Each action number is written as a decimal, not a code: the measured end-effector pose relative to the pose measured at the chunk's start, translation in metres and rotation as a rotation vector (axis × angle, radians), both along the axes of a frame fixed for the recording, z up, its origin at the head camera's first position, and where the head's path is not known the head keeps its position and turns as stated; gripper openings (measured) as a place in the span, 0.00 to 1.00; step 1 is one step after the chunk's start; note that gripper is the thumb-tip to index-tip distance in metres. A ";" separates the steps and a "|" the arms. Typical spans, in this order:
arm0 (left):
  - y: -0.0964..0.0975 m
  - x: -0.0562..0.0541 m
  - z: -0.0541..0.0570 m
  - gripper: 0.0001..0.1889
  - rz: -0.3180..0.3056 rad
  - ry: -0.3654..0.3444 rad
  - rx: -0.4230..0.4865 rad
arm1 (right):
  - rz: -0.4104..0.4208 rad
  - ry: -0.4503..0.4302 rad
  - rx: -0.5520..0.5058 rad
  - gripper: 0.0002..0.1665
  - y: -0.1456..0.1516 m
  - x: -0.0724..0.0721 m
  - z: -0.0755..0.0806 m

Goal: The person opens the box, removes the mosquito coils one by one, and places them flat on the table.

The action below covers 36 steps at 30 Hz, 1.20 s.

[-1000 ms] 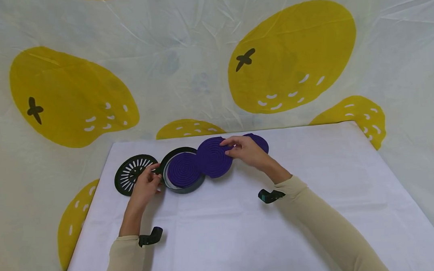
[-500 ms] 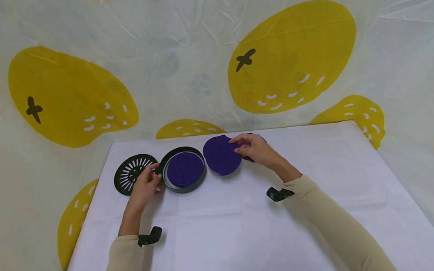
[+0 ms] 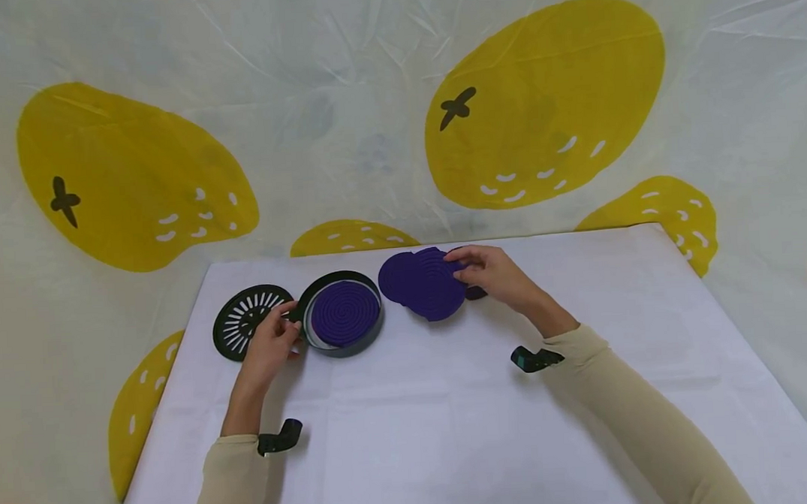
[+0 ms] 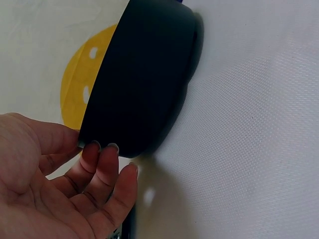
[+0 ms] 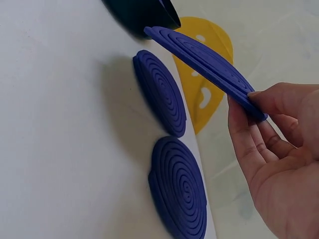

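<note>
My right hand [image 3: 489, 274] pinches a purple coaster [image 3: 435, 292] with spiral grooves by its edge, thumb on one face and fingers beneath; the right wrist view shows it tilted above the table. Two more purple coasters, a farther one [image 5: 160, 92] and a nearer one [image 5: 179, 191], lie on the cloth below. In the head view the held coaster partly covers them. At the left, my left hand [image 3: 270, 344] grips the wall of a round dark green coaster holder [image 4: 139, 74] between thumb and fingertips. Another purple coaster [image 3: 344, 313] lies inside this holder.
Left of the holder lies a dark round slotted disc [image 3: 238, 331], partly behind my left hand. A white cloth [image 3: 411, 432] covers the table. Behind its back edge hangs a pale sheet [image 3: 344, 134] with a yellow fruit print.
My right hand has carried its coaster rightward, away from over the holder, uncovering the coaster inside it and one lying on the table. My left hand stays at the holder.
</note>
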<state>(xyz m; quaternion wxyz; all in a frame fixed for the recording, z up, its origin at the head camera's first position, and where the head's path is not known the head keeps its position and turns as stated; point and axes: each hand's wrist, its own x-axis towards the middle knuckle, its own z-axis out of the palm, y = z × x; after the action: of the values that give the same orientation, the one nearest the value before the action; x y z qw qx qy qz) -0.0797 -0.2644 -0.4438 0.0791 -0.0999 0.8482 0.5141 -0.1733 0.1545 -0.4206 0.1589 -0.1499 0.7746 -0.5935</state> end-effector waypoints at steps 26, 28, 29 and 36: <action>-0.001 -0.002 -0.002 0.26 0.006 0.004 0.023 | -0.144 0.011 0.021 0.21 0.041 0.000 -0.007; -0.001 -0.002 -0.002 0.26 0.000 0.000 0.024 | -0.150 0.014 0.012 0.21 0.044 0.000 -0.008; -0.001 -0.002 -0.002 0.26 -0.003 0.002 0.027 | -0.154 0.015 0.009 0.21 0.046 0.000 -0.009; -0.002 -0.002 -0.001 0.26 -0.004 0.001 0.022 | -0.174 0.022 -0.024 0.22 0.054 0.000 -0.012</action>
<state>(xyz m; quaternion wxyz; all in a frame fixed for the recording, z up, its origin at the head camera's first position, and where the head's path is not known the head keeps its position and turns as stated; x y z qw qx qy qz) -0.0813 -0.2661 -0.4447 0.0811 -0.0971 0.8427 0.5233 -0.1732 0.2087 -0.4322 0.0966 -0.0904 0.7794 -0.6124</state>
